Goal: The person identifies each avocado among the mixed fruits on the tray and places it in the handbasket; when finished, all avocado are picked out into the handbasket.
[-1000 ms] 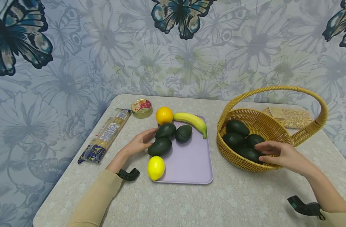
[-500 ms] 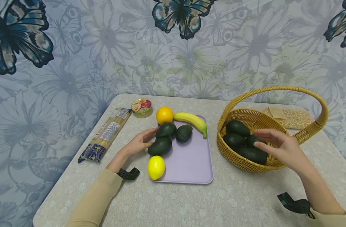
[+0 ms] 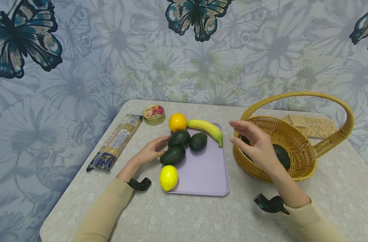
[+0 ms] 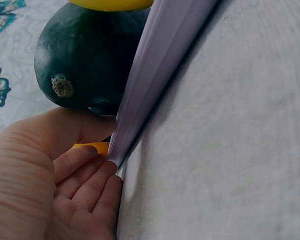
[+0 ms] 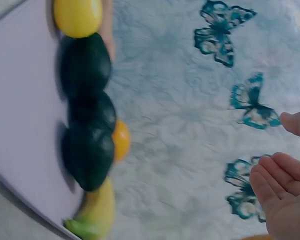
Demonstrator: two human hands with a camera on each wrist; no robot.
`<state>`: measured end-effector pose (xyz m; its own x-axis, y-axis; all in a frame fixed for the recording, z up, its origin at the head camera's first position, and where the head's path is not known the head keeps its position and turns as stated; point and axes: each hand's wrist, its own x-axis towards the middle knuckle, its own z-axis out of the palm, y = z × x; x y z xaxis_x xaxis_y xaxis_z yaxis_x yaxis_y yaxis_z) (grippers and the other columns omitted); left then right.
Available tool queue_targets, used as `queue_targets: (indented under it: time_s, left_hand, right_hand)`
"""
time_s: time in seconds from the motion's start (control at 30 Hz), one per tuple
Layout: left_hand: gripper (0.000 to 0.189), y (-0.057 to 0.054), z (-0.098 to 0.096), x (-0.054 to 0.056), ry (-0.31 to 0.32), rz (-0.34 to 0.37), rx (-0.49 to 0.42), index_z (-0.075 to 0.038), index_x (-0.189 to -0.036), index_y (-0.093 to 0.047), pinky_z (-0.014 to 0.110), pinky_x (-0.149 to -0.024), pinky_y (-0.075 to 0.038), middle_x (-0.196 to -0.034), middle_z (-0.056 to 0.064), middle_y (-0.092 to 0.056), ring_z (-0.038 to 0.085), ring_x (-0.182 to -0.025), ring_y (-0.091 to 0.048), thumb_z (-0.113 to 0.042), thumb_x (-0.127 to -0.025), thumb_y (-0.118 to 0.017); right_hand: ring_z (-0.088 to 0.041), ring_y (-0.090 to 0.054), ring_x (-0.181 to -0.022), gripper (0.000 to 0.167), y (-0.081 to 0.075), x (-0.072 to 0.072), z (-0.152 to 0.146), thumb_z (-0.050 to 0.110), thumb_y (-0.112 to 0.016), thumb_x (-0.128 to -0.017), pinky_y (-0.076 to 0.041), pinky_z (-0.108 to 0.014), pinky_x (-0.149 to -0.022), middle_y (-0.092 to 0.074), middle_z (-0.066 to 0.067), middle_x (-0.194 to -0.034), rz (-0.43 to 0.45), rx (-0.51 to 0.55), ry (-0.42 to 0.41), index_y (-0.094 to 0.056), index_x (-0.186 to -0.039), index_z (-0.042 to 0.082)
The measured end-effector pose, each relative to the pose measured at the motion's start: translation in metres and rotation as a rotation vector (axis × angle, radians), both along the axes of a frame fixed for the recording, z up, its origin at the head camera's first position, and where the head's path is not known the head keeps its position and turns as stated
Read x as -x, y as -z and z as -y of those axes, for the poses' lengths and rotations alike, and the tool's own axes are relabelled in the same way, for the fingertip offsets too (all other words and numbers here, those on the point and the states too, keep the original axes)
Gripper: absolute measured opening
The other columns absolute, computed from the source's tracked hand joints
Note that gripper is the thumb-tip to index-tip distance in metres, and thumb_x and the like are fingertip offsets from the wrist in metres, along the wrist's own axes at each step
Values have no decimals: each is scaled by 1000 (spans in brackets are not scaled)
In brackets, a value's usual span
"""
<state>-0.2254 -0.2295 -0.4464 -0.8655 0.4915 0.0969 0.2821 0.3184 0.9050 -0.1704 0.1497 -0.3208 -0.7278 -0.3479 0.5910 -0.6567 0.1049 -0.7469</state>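
Observation:
My left hand point(image 3: 150, 150) rests at the left edge of the lilac tray point(image 3: 202, 178), its thumb and fingertips at the rim point(image 4: 145, 75) in the left wrist view. Beside it, dark green avocados point(image 3: 173, 155) lie on the tray, between a lemon point(image 3: 169, 178) and an orange point(image 3: 177, 122). A banana point(image 3: 205, 127) lies along the tray's far edge. My right hand point(image 3: 256, 144) is raised over the left side of a wicker basket point(image 3: 302, 154), fingers extended and holding nothing. One avocado point(image 3: 281, 156) shows in the basket; others are mostly hidden behind the hand.
A pack of spaghetti point(image 3: 116, 143) and a round tin point(image 3: 153, 114) lie left of the tray. Behind the basket sits a clear bag of grains point(image 3: 317, 127). The basket's tall handle point(image 3: 295, 94) arches upward. A patterned wall closes off the back.
My right hand has left the avocados in the basket and moved left and up to the basket's left rim. The left hand has stayed by the tray.

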Motion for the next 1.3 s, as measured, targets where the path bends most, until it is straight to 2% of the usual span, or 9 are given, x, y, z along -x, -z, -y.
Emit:
queue_targets:
  time_s: [0.1, 0.27, 0.4, 0.53, 0.67, 0.9, 1.13, 1.3]
  left_hand:
    - [61, -1, 0, 0, -3, 1, 2, 4, -145, -29, 44, -112, -22, -150, 18, -29, 32, -137, -28, 6, -90, -55]
    - [61, -2, -1, 0, 0, 10, 5, 6, -145, -28, 45, -112, -22, -149, 20, -28, 34, -137, -27, 8, -90, -55]
    - [61, -13, -4, -4, 14, 26, -19, 12, -142, -26, 48, -112, -21, -148, 26, -27, 38, -136, -25, 11, -88, -54]
    - [59, -27, -8, -11, 16, 24, -6, 15, -140, -27, 47, -111, -23, -146, 28, -28, 40, -135, -27, 11, -88, -54]
    - [59, -30, -9, -13, 16, 18, 5, 16, -140, -27, 49, -110, -24, -146, 30, -28, 41, -134, -28, 11, -88, -54]
    - [60, -28, -8, -13, 8, 31, -5, 14, -141, -27, 47, -111, -23, -147, 28, -28, 39, -135, -27, 10, -88, -54]
    - [61, 0, -1, 0, -12, 0, 0, 6, -143, -30, 43, -112, -24, -148, 21, -31, 33, -136, -29, 8, -88, -55]
    - [61, 0, -1, 1, -24, 10, 12, 6, -143, -30, 43, -111, -25, -148, 20, -31, 33, -136, -30, 8, -88, -56]
  right_hand:
    - [-23, -50, -120, 46, 10, 13, 20, -5, -65, -85, -41, -28, -101, -54, -13, -130, 55, -94, 12, -53, -129, 0]
    - [-25, -48, -123, 47, 29, 35, 46, 13, -67, -88, -40, -33, -102, -51, -11, -133, 152, -176, 57, -51, -132, 4]
    - [-26, -47, -124, 50, 41, 47, 61, 17, -68, -88, -41, -37, -102, -50, -10, -134, 247, -225, 108, -51, -132, 4]
    - [-29, -48, -122, 52, 53, 56, 71, 14, -71, -85, -42, -39, -101, -50, -13, -133, 245, -305, 150, -51, -132, 2]
    - [-29, -48, -123, 57, 64, 63, 76, 9, -73, -82, -41, -37, -102, -51, -16, -132, 228, -374, 172, -50, -132, -1]
    - [-29, -45, -125, 62, 77, 71, 77, 11, -75, -80, -38, -40, -104, -50, -17, -134, 224, -446, 153, -47, -134, -2]
    - [-31, -42, -127, 68, 83, 76, 78, 19, -77, -79, -34, -43, -106, -51, -17, -134, 218, -474, 147, -46, -135, -2]
    - [-30, -41, -128, 73, 86, 79, 79, 24, -80, -77, -31, -43, -108, -50, -17, -134, 212, -490, 148, -46, -135, -3]
